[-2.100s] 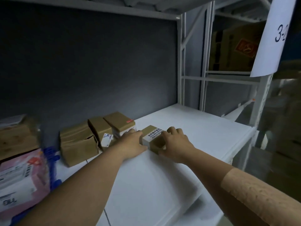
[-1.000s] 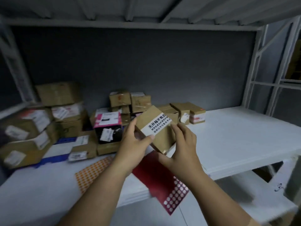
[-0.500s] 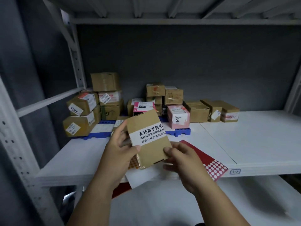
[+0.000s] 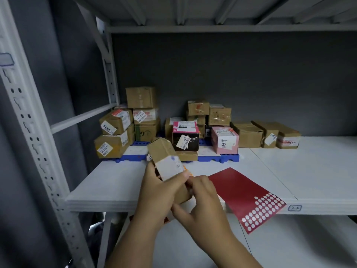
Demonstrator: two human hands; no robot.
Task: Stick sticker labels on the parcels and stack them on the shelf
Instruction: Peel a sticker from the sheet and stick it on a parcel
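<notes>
Parcel held over the shelf's front edge, sticker about to go on

The left hand (image 4: 154, 192) has its fingers wrapped round a small brown parcel (image 4: 167, 167), tilted, white printed label facing up, above the front edge of the shelf (image 4: 108, 182). The right hand (image 4: 202, 198) pinches at the parcel's lower edge beside an orange sticker sheet (image 4: 185, 172); whether it holds a sticker I cannot tell. Risks, as I judge them: the sticker could land crooked or over the print, since the parcel is tilted and blurred; the red sticker sheet (image 4: 245, 196) overhangs the edge and could slide off.
</notes>
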